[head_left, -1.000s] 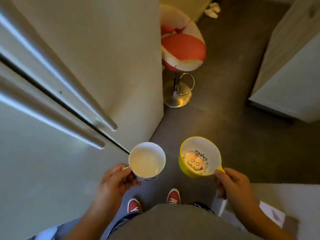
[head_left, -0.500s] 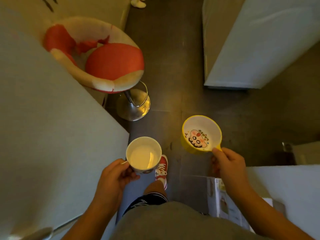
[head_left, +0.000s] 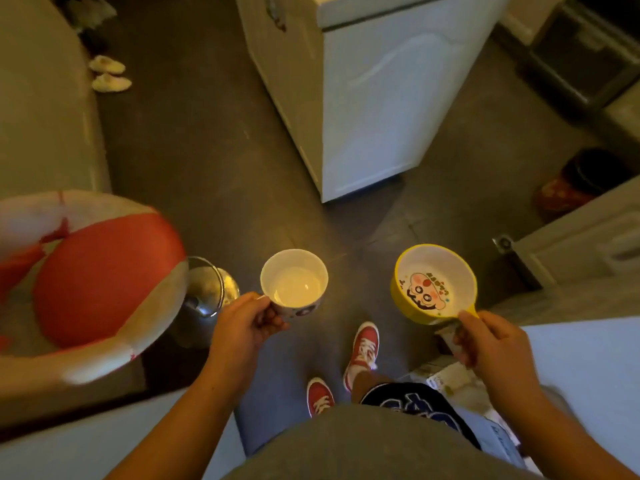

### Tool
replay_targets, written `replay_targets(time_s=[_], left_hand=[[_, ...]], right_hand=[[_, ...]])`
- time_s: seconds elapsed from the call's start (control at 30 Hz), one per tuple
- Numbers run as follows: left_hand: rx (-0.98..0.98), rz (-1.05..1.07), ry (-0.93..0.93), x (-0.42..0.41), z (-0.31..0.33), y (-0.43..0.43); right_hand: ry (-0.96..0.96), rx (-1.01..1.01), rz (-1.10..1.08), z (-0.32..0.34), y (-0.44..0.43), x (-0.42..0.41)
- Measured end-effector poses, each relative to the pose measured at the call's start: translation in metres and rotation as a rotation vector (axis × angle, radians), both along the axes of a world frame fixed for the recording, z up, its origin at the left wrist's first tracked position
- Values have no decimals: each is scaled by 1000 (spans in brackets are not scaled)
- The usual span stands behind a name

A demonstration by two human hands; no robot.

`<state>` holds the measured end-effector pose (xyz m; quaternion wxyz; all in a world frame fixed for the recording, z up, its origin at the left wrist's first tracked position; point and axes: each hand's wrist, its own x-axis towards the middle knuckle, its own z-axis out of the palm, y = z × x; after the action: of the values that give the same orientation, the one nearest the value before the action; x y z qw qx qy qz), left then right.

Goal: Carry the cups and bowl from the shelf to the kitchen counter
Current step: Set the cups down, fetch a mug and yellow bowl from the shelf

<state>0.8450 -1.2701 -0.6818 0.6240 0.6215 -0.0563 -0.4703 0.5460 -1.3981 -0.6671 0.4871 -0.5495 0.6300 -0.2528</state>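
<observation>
My left hand (head_left: pixel 244 330) grips the handle of a white cup (head_left: pixel 294 284) with a dark pattern on its side, held upright over the dark floor. The cup's inside looks empty. My right hand (head_left: pixel 491 341) pinches the small side handle of a yellow bowl (head_left: pixel 434 284) with a white inside and a cartoon face printed on its bottom. Both vessels hang level at waist height, about a hand's width apart, above my red shoes (head_left: pixel 360 351).
A red and white bar stool (head_left: pixel 90 282) with a chrome base (head_left: pixel 207 292) stands close on the left. A white cabinet (head_left: pixel 381 98) rises ahead on the right. Pale slippers (head_left: pixel 109 74) lie far left. A white surface (head_left: pixel 588 362) and a red pot (head_left: pixel 571 185) sit right.
The view has swung right, away from the fridge. The stool has slid to the left edge and the white cabinet has come nearer. Both hands still carry the cup and bowl.
</observation>
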Motion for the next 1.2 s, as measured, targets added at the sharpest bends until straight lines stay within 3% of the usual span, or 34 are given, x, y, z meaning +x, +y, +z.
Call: replay_targets(time_s=[0.33, 0.8, 1.03, 1.2], left_hand=[[-26, -321, -78, -12, 7, -244], [83, -385, -96, 9, 15, -441], [138, -524, -79, 20, -11, -583], [111, -717, -193, -12, -1, -691]], right_hand=[[27, 89, -273, -27, -113, -34], [-53, 68, -417, -32, -338, -4], [-9, 59, -477, -35, -443, 0], [-60, 48, -656, -22, -491, -24]])
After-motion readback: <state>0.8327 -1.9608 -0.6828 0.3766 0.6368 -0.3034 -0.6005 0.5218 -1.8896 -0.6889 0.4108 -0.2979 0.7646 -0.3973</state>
